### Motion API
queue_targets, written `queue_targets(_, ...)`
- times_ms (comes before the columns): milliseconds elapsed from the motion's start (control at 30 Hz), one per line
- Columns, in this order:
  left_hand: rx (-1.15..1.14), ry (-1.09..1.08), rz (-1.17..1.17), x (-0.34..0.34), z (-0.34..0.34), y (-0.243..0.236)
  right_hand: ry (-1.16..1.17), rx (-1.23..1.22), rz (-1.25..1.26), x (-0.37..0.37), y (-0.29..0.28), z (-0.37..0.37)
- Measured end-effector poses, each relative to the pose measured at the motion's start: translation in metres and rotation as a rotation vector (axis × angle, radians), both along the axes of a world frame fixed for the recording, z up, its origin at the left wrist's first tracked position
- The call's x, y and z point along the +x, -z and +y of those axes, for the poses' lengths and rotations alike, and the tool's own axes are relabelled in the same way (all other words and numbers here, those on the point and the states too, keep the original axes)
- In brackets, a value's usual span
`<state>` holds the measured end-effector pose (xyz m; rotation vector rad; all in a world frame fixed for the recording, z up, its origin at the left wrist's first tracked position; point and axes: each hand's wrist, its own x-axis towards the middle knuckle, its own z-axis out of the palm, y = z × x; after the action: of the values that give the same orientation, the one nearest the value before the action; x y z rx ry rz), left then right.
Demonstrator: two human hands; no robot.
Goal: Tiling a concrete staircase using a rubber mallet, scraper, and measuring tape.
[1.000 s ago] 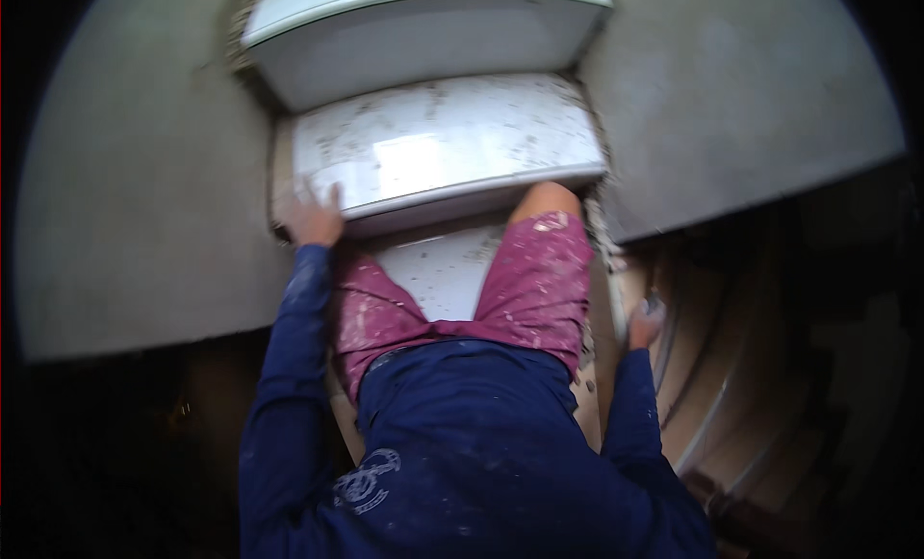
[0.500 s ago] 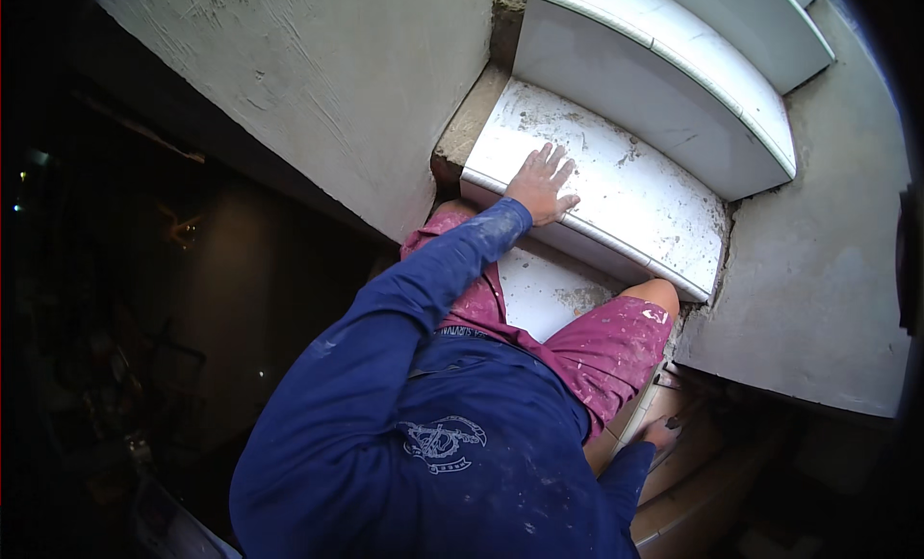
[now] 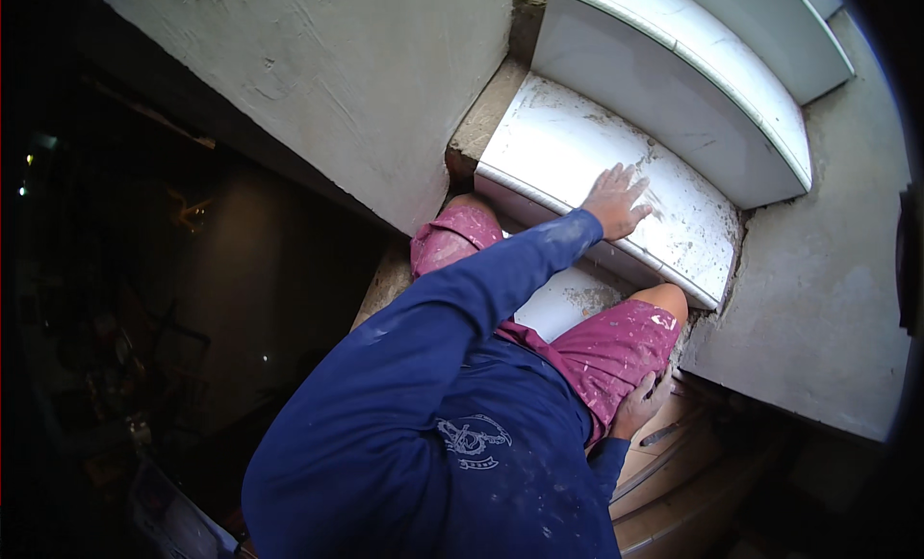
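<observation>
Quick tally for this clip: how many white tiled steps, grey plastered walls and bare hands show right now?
White tiled steps: 3 (the left hand lies flat on the lowest step)
Grey plastered walls: 2
Bare hands: 2 (the right hand rests at the magenta shorts)
Total: 7

Left arm, in a dark blue long sleeve flecked with pale dust, extends forward and to the right across the body, nearly straight at the elbow; the left hand (image 3: 616, 201) lies palm down with fingers spread and flat, its grip open and closed on nothing. Right arm hangs bent close to the side, its blue sleeve showing only at the cuff, with the right hand (image 3: 643, 405) resting low beside the right thigh, fingers loosely curled. Whether that hand's grip encloses anything cannot be told from this view.
</observation>
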<state>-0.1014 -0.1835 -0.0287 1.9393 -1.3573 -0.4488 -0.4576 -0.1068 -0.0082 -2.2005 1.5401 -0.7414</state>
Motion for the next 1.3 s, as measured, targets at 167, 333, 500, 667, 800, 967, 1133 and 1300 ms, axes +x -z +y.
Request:
queue_targets(167,-0.031,-0.605,-0.407,0.07,0.099,0.009,-0.127,-0.013,0.061,0.007,-0.007,0.006)
queue_targets(333,0.162,-0.573,-0.373,0.121,0.156,0.027,-0.082,-0.045,0.201,0.02,-0.005,-0.002)
queue_targets(500,0.304,-0.45,-0.397,0.143,0.156,0.017,-0.105,-0.046,0.174,0.022,-0.004,-0.001)
queue_targets(667,0.391,-0.438,-0.33,0.166,0.132,0.011,-0.083,-0.017,0.175,0.027,-0.007,0.003)
queue_targets(800,0.339,-0.412,-0.36,0.149,0.147,0.013,-0.065,-0.03,0.18,0.023,-0.004,0.002)
queue_targets(967,0.529,-0.514,-0.22,0.112,0.159,-0.031,-0.056,-0.041,0.17,0.022,-0.006,0.002)
queue_targets(1133,0.156,-0.306,-0.324,0.175,0.126,0.005,-0.085,0.005,0.149,0.026,-0.009,0.0)
queue_targets(1300,0.496,-0.601,-0.323,0.144,0.132,0.013,-0.071,-0.032,0.14,0.029,-0.008,0.005)
